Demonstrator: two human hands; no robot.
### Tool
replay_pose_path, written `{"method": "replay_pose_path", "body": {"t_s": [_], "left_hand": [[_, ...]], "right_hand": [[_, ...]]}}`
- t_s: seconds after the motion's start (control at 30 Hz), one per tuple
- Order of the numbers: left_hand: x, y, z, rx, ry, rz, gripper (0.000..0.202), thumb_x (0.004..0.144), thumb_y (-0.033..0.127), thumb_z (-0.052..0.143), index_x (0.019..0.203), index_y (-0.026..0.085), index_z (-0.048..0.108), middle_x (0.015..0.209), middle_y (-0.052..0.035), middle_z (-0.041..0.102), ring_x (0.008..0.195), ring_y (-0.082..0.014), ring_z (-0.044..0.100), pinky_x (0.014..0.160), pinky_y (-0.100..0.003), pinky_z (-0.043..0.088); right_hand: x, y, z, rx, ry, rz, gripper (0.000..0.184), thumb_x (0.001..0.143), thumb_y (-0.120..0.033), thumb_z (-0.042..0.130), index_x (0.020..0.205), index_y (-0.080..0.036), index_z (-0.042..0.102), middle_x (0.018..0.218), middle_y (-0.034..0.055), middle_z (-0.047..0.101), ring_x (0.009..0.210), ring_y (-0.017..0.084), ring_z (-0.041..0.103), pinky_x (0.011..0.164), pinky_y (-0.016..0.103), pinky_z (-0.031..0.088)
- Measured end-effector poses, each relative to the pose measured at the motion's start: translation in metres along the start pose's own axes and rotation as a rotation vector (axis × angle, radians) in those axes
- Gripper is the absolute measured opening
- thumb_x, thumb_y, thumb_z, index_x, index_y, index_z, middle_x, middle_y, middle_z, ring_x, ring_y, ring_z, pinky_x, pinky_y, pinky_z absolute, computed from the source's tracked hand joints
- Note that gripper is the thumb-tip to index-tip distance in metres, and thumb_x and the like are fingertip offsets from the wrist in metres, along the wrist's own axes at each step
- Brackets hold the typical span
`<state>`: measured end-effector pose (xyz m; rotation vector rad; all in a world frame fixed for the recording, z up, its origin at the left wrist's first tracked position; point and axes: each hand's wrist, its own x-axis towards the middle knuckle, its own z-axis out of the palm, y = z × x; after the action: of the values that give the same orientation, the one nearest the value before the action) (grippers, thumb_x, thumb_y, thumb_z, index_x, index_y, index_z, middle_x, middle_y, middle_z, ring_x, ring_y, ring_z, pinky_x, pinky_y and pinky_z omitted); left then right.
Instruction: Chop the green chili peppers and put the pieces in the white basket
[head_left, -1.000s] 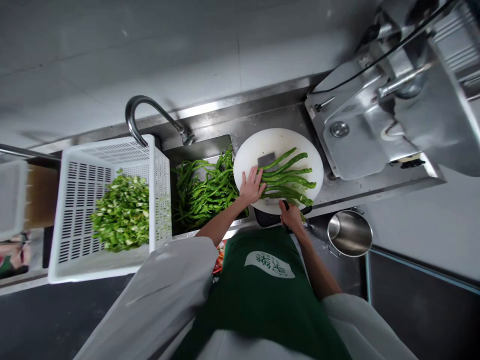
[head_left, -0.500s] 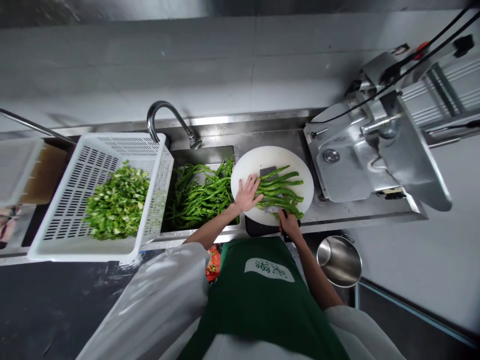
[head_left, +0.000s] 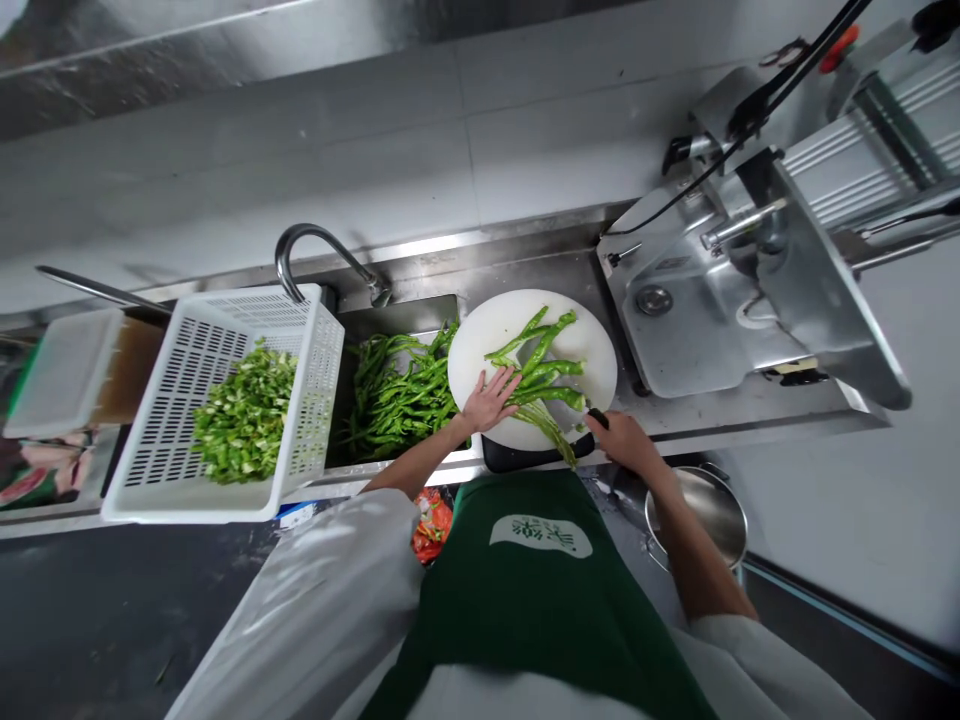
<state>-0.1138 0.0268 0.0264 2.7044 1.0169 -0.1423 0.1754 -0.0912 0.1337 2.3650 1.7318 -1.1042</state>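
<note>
A round white cutting board (head_left: 476, 340) carries several long green peppers (head_left: 551, 372), some splayed toward its back and right side. My left hand (head_left: 491, 402) lies flat with fingers spread over the left ends of the peppers. In my right hand (head_left: 626, 442), at the board's right edge, is the black handle of a knife (head_left: 598, 418). Its grey blade reaches in among the peppers, which partly hide it. One bundle of peppers sticks out over the board's front edge.
Left of the board, whole green peppers (head_left: 409, 395) fill a sink under a curved faucet (head_left: 330, 235). A white plastic basket (head_left: 154, 440) holds chopped green peppers (head_left: 247, 415). A metal slicer (head_left: 705, 330) stands at right, with a steel pot (head_left: 709, 510) below the counter.
My right hand has drawn back to the right with the knife. The peppers have spread apart on the board, some shifting backward. My left hand stays flat. The whole view has tilted slightly.
</note>
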Motion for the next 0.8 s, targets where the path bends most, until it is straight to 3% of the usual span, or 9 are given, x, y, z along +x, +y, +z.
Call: {"method": "replay_pose_path", "body": {"t_s": [0.1,0.27,0.4,0.47,0.53,0.6,0.67,0.73,0.8], "left_hand": [[0.001,0.0,-0.001,-0.01,-0.001,-0.007,0.072,0.108,0.051,0.036,0.17,0.018,0.022,0.176,-0.0137,0.015,0.165,-0.0303,0.011,0.131,-0.062,0.01],[-0.003,0.002,-0.002,-0.028,-0.01,-0.021,0.069,0.108,0.05,0.038,0.17,0.022,0.026,0.176,-0.013,0.018,0.165,-0.0301,0.014,0.131,-0.062,0.011],[0.008,0.0,-0.022,-0.072,0.045,0.008,0.066,0.108,0.048,0.039,0.167,0.019,0.033,0.176,-0.0148,0.022,0.164,-0.0296,0.017,0.132,-0.06,0.012],[0.035,-0.005,-0.04,-0.109,0.141,-0.05,0.065,0.108,0.049,0.037,0.166,0.018,0.035,0.175,-0.0154,0.025,0.164,-0.0295,0.017,0.132,-0.058,0.014],[0.076,-0.011,-0.058,-0.162,0.21,-0.21,0.072,0.107,0.057,0.035,0.167,0.016,0.031,0.174,-0.0185,0.025,0.163,-0.0323,0.02,0.13,-0.059,0.021],[0.117,-0.014,-0.069,-0.244,0.095,-0.358,0.085,0.104,0.068,0.035,0.168,0.013,0.026,0.171,-0.0236,0.031,0.158,-0.0366,0.032,0.123,-0.061,0.033],[0.14,-0.01,-0.072,-0.262,-0.084,-0.295,0.095,0.098,0.079,0.038,0.168,0.016,0.027,0.17,-0.0237,0.033,0.156,-0.0399,0.036,0.119,-0.062,0.038],[0.136,0.002,-0.065,-0.214,-0.204,-0.111,0.108,0.088,0.088,0.048,0.17,0.022,0.022,0.173,-0.0213,0.025,0.157,-0.0426,0.032,0.12,-0.064,0.037],[0.107,0.018,-0.052,-0.13,-0.252,0.069,0.123,0.077,0.091,0.06,0.172,0.026,0.014,0.176,-0.0188,0.013,0.16,-0.0455,0.023,0.122,-0.066,0.031]], "right_hand": [[-0.023,0.024,-0.029,-0.264,0.058,0.02,0.041,0.105,-0.049,0.052,0.095,-0.015,0.072,0.095,0.018,0.077,0.094,0.029,0.074,0.078,0.032,0.047],[-0.078,0.079,-0.062,-0.42,0.148,0.143,0.046,0.102,-0.06,0.05,0.099,-0.019,0.071,0.081,0.0153,0.075,0.08,0.033,0.073,0.067,0.036,0.043],[-0.1,0.112,-0.057,-0.411,0.236,0.215,0.044,0.102,-0.06,0.05,0.098,-0.021,0.07,0.08,0.0144,0.075,0.078,0.034,0.072,0.065,0.037,0.042],[-0.098,0.118,-0.046,-0.361,0.264,0.213,0.043,0.102,-0.057,0.049,0.098,-0.02,0.07,0.083,0.015,0.076,0.078,0.033,0.072,0.066,0.036,0.043],[-0.092,0.117,-0.033,-0.313,0.29,0.224,0.043,0.103,-0.054,0.048,0.096,-0.018,0.07,0.084,0.0167,0.076,0.079,0.033,0.072,0.068,0.036,0.043],[-0.083,0.111,-0.021,-0.266,0.307,0.246,0.043,0.104,-0.051,0.046,0.094,-0.017,0.071,0.086,0.0187,0.076,0.081,0.033,0.072,0.069,0.036,0.043],[-0.076,0.104,-0.012,-0.217,0.316,0.28,0.044,0.105,-0.05,0.046,0.095,-0.016,0.072,0.087,0.02,0.076,0.082,0.033,0.073,0.07,0.036,0.043],[-0.071,0.096,-0.005,-0.171,0.318,0.324,0.046,0.105,-0.051,0.046,0.099,-0.014,0.072,0.087,0.0203,0.076,0.084,0.033,0.073,0.07,0.035,0.043],[-0.067,0.092,0.0,-0.126,0.321,0.359,0.048,0.106,-0.053,0.045,0.102,-0.014,0.072,0.088,0.0203,0.076,0.086,0.034,0.073,0.071,0.035,0.042]]}}
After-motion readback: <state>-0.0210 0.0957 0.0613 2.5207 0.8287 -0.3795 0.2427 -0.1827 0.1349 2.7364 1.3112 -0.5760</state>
